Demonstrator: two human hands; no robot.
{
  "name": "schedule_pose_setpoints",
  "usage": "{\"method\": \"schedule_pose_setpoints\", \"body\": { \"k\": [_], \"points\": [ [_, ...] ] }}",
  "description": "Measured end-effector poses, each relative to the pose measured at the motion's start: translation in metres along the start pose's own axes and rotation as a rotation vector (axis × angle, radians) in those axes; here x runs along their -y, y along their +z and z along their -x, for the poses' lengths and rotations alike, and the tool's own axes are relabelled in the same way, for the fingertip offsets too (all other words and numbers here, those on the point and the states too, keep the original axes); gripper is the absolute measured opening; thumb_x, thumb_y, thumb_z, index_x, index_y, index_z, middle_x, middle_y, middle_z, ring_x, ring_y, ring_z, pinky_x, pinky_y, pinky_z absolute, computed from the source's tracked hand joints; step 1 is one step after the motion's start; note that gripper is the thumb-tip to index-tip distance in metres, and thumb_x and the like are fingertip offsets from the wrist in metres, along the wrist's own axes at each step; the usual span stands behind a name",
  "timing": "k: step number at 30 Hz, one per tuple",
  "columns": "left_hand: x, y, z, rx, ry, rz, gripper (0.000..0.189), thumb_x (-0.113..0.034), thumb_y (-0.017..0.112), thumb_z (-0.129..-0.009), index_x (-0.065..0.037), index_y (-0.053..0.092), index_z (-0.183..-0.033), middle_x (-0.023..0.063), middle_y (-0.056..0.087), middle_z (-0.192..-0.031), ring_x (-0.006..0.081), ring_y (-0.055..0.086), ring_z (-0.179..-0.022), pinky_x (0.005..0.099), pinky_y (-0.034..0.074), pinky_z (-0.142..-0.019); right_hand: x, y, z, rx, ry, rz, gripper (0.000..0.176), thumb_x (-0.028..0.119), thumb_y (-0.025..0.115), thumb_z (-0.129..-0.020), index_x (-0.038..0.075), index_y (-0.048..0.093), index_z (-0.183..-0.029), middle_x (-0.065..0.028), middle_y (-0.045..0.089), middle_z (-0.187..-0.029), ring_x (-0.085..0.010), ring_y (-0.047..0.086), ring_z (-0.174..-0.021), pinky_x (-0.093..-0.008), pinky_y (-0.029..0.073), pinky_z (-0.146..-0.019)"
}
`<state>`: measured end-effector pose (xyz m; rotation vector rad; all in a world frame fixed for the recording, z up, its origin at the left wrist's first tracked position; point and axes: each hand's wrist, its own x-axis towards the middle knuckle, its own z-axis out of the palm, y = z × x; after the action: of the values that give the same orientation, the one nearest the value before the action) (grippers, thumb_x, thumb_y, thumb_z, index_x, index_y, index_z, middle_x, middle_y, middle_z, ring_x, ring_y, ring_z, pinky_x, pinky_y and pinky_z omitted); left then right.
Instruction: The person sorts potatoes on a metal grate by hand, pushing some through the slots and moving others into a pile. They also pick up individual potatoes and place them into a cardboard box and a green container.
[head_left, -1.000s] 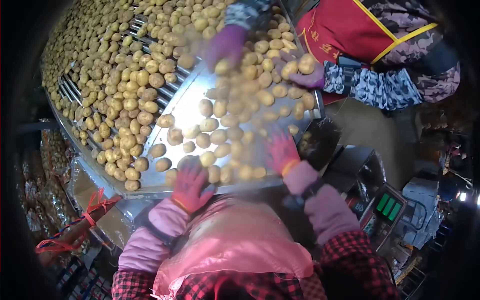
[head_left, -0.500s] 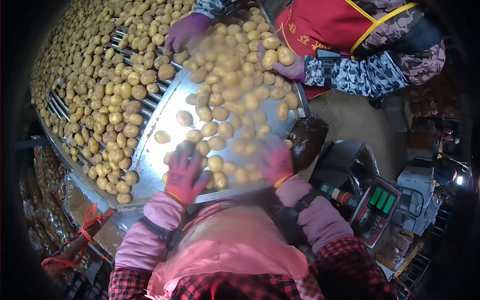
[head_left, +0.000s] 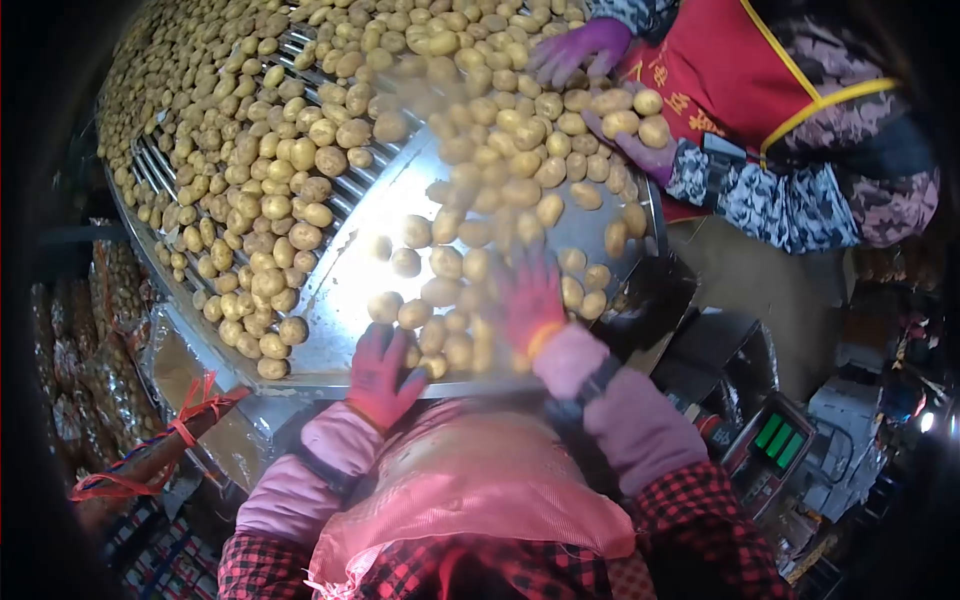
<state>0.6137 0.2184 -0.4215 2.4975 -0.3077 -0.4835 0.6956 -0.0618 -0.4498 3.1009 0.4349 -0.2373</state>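
In the head view, a metal tabletop [head_left: 335,280] is covered across its right part by loose potatoes [head_left: 440,291], while a bare, shiny strip is left along its left side. Beyond that strip, slotted metal bars [head_left: 355,180] are largely buried under a much larger heap.

The left hand [head_left: 383,375], clad in a pink and grey glove, is laid at the near edge of the tabletop. Its fingers are extended forward and held close together, with the thumb set apart towards the nearest potatoes. The right hand [head_left: 530,300], gloved in pink, is placed among the potatoes near the middle of the tabletop. Its fingers are stretched forward and somewhat spread; they are blurred, so whether any potato is touched by their tips cannot be told.

Between the two hands, a cluster of potatoes is gathered near the front edge. At the upper right, several potatoes are held in one purple-gloved hand [head_left: 640,150] of a co-worker, by whom a red apron [head_left: 720,70] is worn. To the lower right, a green-lit display [head_left: 781,441] is seen beside cardboard boxes.
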Motion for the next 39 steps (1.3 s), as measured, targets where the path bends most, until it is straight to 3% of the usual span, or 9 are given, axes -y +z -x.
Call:
{"method": "schedule_pose_setpoints", "body": {
  "k": [4,6,8,13,20,26,31,35,39],
  "points": [
    [0.051,-0.037,0.004,-0.388,0.123,-0.170,0.062,-0.027,0.068,-0.087,-0.002,0.053,-0.142,0.0262,0.051,-0.140,0.0474,0.045,-0.131,0.0551,0.033,-0.114,-0.060,-0.001,0.039,0.011,-0.517,-0.223,0.069,0.042,0.065,-0.090,0.011,0.046,-0.149,-0.0190,0.052,-0.146,-0.0459,0.046,-0.136,-0.0573,0.037,-0.113],
    [0.088,-0.045,0.010,-0.520,-0.057,-0.395,0.068,-0.028,0.068,-0.088,-0.005,0.047,-0.149,0.0264,0.043,-0.149,0.0474,0.038,-0.138,0.0567,0.028,-0.117,-0.084,-0.019,0.020,-0.048,-0.046,-0.579,0.063,0.035,0.071,-0.087,0.008,0.054,-0.142,-0.0198,0.060,-0.133,-0.0465,0.055,-0.125,-0.0537,0.046,-0.105],
    [0.130,-0.031,0.018,-0.572,-0.258,-0.497,0.070,-0.028,0.068,-0.089,-0.008,0.044,-0.151,0.0260,0.037,-0.154,0.0474,0.033,-0.141,0.0569,0.025,-0.118,-0.104,-0.002,-0.026,-0.372,0.151,-0.335,0.066,0.035,0.073,-0.084,0.009,0.054,-0.141,-0.0215,0.057,-0.136,-0.0462,0.053,-0.126,-0.0516,0.045,-0.106],
    [0.134,-0.026,0.013,-0.596,-0.270,-0.423,0.069,-0.029,0.071,-0.088,-0.011,0.047,-0.150,0.0248,0.037,-0.155,0.0475,0.030,-0.144,0.0567,0.023,-0.119,-0.079,0.012,-0.132,-0.530,0.234,-0.224,0.069,0.041,0.072,-0.084,0.010,0.052,-0.142,-0.0282,0.047,-0.144,-0.0451,0.046,-0.133,-0.0539,0.039,-0.110],
    [0.137,-0.030,0.016,-0.615,-0.274,-0.365,0.062,-0.028,0.070,-0.088,-0.010,0.052,-0.145,0.0260,0.040,-0.153,0.0490,0.034,-0.141,0.0572,0.026,-0.118,0.002,-0.036,-0.126,-0.344,-0.300,-0.189,0.049,0.039,0.069,-0.085,0.019,0.064,-0.129,-0.0130,0.061,-0.129,-0.0373,0.049,-0.131,-0.0540,0.035,-0.112],
    [0.140,-0.029,0.018,-0.637,-0.225,-0.330,0.061,-0.025,0.068,-0.089,-0.010,0.052,-0.145,0.0242,0.041,-0.153,0.0473,0.035,-0.141,0.0566,0.025,-0.119,0.034,0.011,-0.150,-0.246,-0.081,0.269,0.031,0.034,0.071,-0.082,0.021,0.068,-0.110,-0.0025,0.066,-0.105,-0.0276,0.061,-0.108,-0.0451,0.045,-0.094],
    [0.124,-0.034,0.019,-0.660,-0.178,-0.391,0.066,-0.025,0.069,-0.088,-0.008,0.048,-0.149,0.0253,0.047,-0.148,0.0461,0.044,-0.135,0.0551,0.032,-0.115,0.125,-0.052,-0.050,0.123,-0.283,-0.400,0.040,0.049,0.060,-0.092,0.016,0.068,-0.112,-0.0111,0.071,-0.101,-0.0312,0.067,-0.100,-0.0456,0.050,-0.086],
    [0.042,-0.045,0.022,-0.180,0.180,0.274,0.069,-0.016,0.069,-0.089,-0.002,0.042,-0.151,0.0233,0.057,-0.139,0.0390,0.059,-0.125,0.0433,0.046,-0.106,0.122,-0.058,0.004,0.413,-0.022,-0.789,0.057,0.058,0.053,-0.096,0.008,0.066,-0.123,-0.0211,0.070,-0.113,-0.0378,0.066,-0.107,-0.0496,0.049,-0.094],
    [-0.007,-0.048,0.012,0.133,0.038,0.400,0.070,-0.016,0.071,-0.089,-0.002,0.042,-0.151,0.0247,0.065,-0.127,0.0354,0.067,-0.116,0.0389,0.052,-0.098,0.107,0.003,0.031,0.339,0.151,-0.986,0.060,0.059,0.054,-0.096,0.006,0.066,-0.123,-0.0247,0.068,-0.118,-0.0396,0.064,-0.111,-0.0494,0.049,-0.096]
  ]
}}
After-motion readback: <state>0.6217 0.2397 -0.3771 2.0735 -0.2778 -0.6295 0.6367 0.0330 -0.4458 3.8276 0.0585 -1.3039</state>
